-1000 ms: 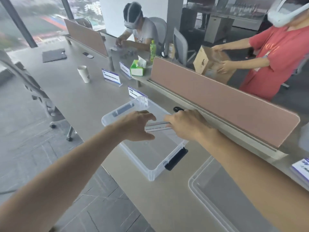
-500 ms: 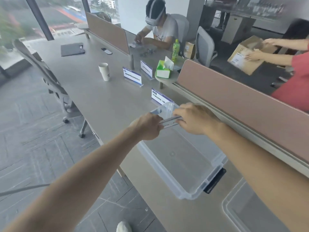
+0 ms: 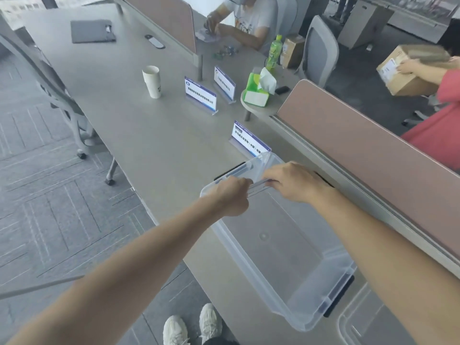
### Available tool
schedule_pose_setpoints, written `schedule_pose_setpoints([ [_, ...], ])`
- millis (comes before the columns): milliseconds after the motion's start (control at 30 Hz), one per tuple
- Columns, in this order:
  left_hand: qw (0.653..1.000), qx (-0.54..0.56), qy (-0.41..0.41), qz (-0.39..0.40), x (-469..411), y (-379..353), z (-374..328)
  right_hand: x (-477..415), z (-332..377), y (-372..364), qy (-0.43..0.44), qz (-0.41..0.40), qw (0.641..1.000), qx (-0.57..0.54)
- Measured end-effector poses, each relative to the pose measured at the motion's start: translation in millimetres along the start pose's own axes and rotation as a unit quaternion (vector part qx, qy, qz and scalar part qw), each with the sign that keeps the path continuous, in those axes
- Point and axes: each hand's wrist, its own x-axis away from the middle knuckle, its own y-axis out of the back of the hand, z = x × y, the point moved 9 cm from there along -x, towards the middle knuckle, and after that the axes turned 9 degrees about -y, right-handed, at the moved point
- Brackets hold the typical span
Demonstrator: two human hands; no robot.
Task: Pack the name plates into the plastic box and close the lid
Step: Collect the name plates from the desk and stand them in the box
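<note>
Clear plastic box empty, running centre to lower right; over its far end, left hand and right hand each close their grip on name plate, held crosswise.

Single view, head-worn, wide-angle. Faces forward and steeply down along table. Close range, mid-frame: left hand, right hand, name plate between them, plastic box beneath. Wearer's shoes at bottom edge. Floor left, partition right. Seated person far, cut by top edge.
</note>
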Motion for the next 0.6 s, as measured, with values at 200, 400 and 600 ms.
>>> schedule_pose_setpoints([
  [200, 0.998, 0.032, 0.027, 0.043, -35, -10, 2, -34, -34, -24, 0.028, -0.009, 0.999, -0.027],
  [400, 0.986, 0.086, -0.032, -0.138, -53, 10, 25, -41, -42, -59, 0.135, -0.053, 0.989, -0.014],
  [600, 0.989, -0.004, -0.021, -0.146, -67, -6, 64, -52, -50, -101, 0.163, -0.074, 0.984, -0.026],
])
